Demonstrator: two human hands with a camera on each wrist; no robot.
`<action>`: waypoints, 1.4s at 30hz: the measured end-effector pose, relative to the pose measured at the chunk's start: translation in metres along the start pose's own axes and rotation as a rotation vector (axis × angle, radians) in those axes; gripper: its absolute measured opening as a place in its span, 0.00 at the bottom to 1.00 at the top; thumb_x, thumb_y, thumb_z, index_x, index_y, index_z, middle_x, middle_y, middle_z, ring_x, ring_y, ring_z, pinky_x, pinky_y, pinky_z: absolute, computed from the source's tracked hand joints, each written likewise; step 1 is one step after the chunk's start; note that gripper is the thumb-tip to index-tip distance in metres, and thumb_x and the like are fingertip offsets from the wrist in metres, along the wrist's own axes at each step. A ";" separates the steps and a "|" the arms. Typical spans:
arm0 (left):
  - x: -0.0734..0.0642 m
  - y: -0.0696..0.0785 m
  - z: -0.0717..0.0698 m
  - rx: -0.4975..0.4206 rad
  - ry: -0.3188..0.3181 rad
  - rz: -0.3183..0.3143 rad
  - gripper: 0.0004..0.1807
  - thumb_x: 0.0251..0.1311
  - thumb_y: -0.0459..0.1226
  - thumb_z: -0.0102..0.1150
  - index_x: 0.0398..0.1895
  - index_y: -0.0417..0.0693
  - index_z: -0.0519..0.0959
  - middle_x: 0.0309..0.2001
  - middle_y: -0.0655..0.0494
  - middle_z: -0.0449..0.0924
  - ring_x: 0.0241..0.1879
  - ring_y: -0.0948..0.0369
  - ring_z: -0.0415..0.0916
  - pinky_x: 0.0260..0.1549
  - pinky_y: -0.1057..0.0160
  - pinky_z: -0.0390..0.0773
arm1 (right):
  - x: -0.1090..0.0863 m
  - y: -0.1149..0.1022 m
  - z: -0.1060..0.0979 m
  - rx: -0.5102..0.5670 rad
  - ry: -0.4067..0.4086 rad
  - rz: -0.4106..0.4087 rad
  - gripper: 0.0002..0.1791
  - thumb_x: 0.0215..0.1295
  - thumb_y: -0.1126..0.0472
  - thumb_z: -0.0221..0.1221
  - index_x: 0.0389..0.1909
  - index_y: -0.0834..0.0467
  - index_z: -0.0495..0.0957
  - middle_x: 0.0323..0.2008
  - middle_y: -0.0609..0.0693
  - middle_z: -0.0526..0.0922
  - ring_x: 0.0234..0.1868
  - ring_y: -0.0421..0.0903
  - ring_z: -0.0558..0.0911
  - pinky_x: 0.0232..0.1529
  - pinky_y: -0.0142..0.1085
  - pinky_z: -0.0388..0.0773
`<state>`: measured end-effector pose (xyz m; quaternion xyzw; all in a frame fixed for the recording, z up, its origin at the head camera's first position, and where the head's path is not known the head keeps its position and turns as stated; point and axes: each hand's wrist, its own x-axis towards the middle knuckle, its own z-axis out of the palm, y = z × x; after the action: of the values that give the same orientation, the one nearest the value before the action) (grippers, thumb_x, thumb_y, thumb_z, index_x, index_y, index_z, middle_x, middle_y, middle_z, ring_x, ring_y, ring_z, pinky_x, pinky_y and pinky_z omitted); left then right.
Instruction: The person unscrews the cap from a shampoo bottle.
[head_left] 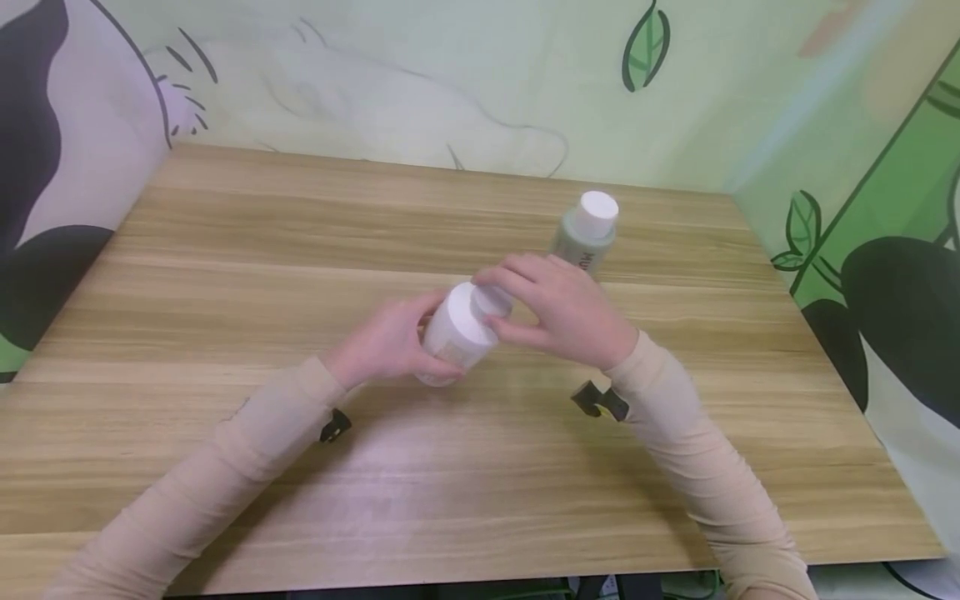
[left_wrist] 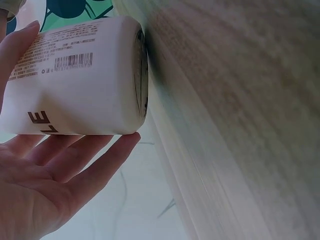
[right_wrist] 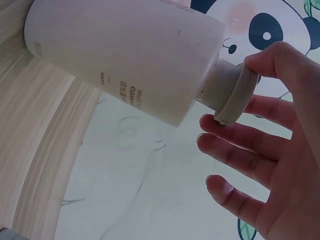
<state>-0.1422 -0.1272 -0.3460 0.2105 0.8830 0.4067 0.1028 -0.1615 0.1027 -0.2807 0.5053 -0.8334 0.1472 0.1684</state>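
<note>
Head view: hands [head_left: 393, 337] [head_left: 566, 310] in grip on bottle [head_left: 456, 327] and cap [head_left: 491, 302], well inside table edges [head_left: 450, 577]

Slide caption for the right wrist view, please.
Right hand pinches the cap of a white bottle before a panda mural.

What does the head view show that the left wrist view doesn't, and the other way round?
Only the head view: the grey-green bottle standing beyond the right hand, and the cap that this hand pinches.

Only the left wrist view: the barcode on the white bottle, plus that bottle's base.

Both: the left hand holding the white bottle, the wooden tabletop and part of the painted wall.
</note>
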 end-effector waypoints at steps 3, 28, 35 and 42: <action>0.000 -0.001 0.001 -0.016 0.005 0.002 0.46 0.37 0.41 0.79 0.65 0.49 0.68 0.55 0.49 0.81 0.53 0.51 0.79 0.54 0.49 0.79 | 0.000 0.000 -0.001 -0.001 -0.008 0.009 0.22 0.60 0.52 0.63 0.53 0.58 0.78 0.45 0.51 0.84 0.44 0.48 0.82 0.41 0.40 0.78; 0.000 -0.001 -0.001 -0.033 -0.005 -0.013 0.48 0.37 0.41 0.79 0.66 0.49 0.66 0.56 0.49 0.79 0.55 0.50 0.78 0.55 0.49 0.79 | 0.001 0.002 -0.002 0.017 -0.019 0.051 0.30 0.59 0.48 0.64 0.60 0.58 0.74 0.41 0.49 0.85 0.43 0.46 0.82 0.44 0.42 0.79; 0.002 -0.003 -0.001 -0.009 0.000 -0.001 0.47 0.39 0.43 0.79 0.66 0.50 0.67 0.55 0.51 0.80 0.54 0.52 0.79 0.54 0.51 0.80 | 0.001 0.002 -0.002 0.024 -0.012 0.108 0.31 0.58 0.46 0.65 0.59 0.59 0.74 0.36 0.49 0.84 0.37 0.45 0.81 0.38 0.39 0.78; 0.000 -0.001 0.001 -0.005 0.002 -0.026 0.47 0.38 0.44 0.79 0.66 0.51 0.67 0.54 0.51 0.80 0.52 0.52 0.79 0.53 0.50 0.80 | 0.003 0.000 0.001 0.044 0.014 0.120 0.20 0.58 0.49 0.65 0.45 0.58 0.77 0.29 0.48 0.83 0.28 0.42 0.79 0.28 0.33 0.75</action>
<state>-0.1420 -0.1273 -0.3473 0.1984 0.8848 0.4076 0.1074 -0.1625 0.0998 -0.2799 0.4572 -0.8575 0.1789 0.1540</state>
